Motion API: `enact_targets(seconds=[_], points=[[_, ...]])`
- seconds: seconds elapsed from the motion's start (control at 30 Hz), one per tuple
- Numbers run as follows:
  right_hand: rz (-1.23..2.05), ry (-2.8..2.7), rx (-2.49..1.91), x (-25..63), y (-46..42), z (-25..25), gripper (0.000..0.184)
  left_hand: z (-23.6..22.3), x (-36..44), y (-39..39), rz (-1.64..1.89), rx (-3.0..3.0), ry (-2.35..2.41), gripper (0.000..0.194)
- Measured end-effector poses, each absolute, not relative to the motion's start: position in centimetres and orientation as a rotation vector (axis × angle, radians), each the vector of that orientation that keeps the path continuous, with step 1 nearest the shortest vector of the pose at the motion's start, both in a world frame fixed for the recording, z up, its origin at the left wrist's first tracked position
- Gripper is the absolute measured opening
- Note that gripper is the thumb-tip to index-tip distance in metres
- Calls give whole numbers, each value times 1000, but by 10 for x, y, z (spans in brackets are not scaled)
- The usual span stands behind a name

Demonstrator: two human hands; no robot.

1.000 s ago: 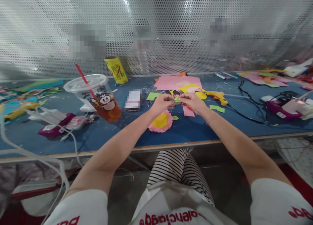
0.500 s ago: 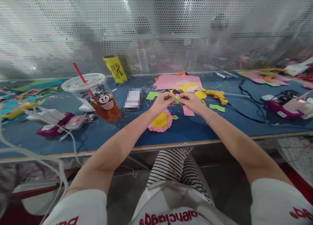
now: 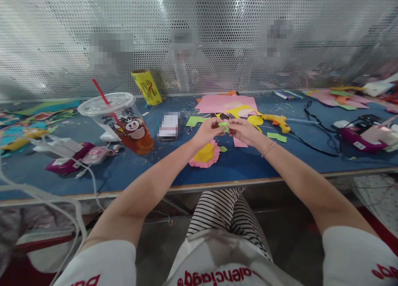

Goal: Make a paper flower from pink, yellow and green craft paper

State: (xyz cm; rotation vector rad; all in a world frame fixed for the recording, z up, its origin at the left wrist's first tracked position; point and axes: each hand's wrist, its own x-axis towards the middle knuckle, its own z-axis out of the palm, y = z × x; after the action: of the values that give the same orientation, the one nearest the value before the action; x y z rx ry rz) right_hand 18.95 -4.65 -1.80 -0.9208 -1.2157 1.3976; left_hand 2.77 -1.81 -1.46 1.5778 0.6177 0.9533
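Observation:
Between my fingertips is a small piece of green paper, held above the blue table. My left hand pinches it from the left, and my right hand closes on its right side. Just below my left wrist lies a paper flower, pink and frilled around a yellow centre, with a small green scrap beside it. Under my right hand a strip of pink paper shows in part. Yellow paper pieces lie just behind my right hand.
A yellow glue gun with a black cord lies to the right, near green paper. Pink sheets lie at the back. Leftward stand a phone, a large drink cup and a yellow canister. A perforated metal panel rises behind.
My fingers have shifted slightly on the green paper, and more of it shows between them now. The other things on the table have stayed in place.

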Motion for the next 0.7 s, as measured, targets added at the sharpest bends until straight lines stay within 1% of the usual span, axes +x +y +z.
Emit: enact_targets(seconds=[0.17, 0.37, 0.47, 0.7], points=[[1515, -1158, -895, 192, -49, -16, 29, -14, 28, -18, 960, 1586, 606, 18], [1551, -1173, -836, 194, -48, -18, 29, -14, 27, -18, 961, 1586, 614, 20], [1505, -1172, -837, 193, -47, -19, 33, -14, 27, -19, 963, 1585, 611, 19], [1306, -1205, -908, 187, -46, -20, 31, -13, 28, -18, 1005, 1564, 655, 16]])
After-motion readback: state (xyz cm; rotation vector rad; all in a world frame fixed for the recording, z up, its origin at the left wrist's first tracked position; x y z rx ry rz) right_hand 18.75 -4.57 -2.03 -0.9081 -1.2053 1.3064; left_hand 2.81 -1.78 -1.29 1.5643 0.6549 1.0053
